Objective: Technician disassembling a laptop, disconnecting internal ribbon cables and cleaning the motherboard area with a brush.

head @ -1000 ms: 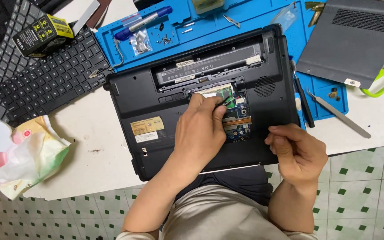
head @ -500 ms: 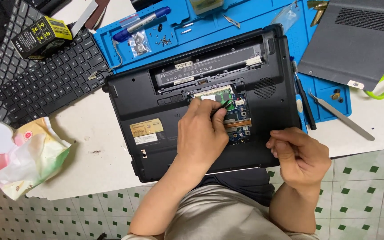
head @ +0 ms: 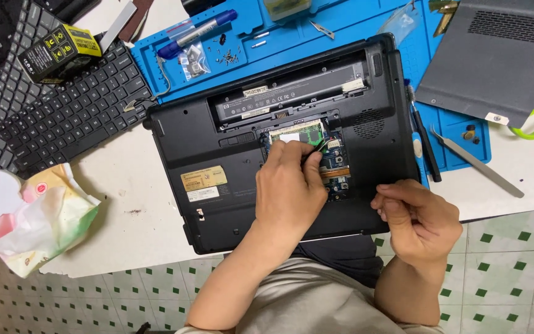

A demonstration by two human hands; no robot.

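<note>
Nearest to the camera, the right hand (head: 420, 219) is at the near right corner of the laptop (head: 217, 148), with the fingers curled together and the fingertips pinched; whether something small is between them cannot be told. The left hand (head: 292, 188) lies on the laptop, with its fingers bent down into the open compartment (head: 335, 164) in the middle of the base. What the fingertips touch or hold there is hidden by the hand itself.

The laptop is black and lies upside down on the white table (head: 137, 210), partly over a blue work mat (head: 353, 28). In the compartment a green memory module (head: 301, 132) and a circuit board with an orange ribbon are visible. Behind it the long battery bay (head: 285, 96) is open. A yellow label (head: 202, 177) is on the left part of the base.

To the left, a crumpled plastic bag (head: 41, 226) lies at the table edge, and further a loose black keyboard (head: 63, 111) with a black and yellow box (head: 60, 52) on it. To the right lie metal tweezers (head: 477, 162) and a grey cover panel (head: 502, 55). On the far mat are a blue marker (head: 199, 32) and small screws (head: 227, 57).
</note>
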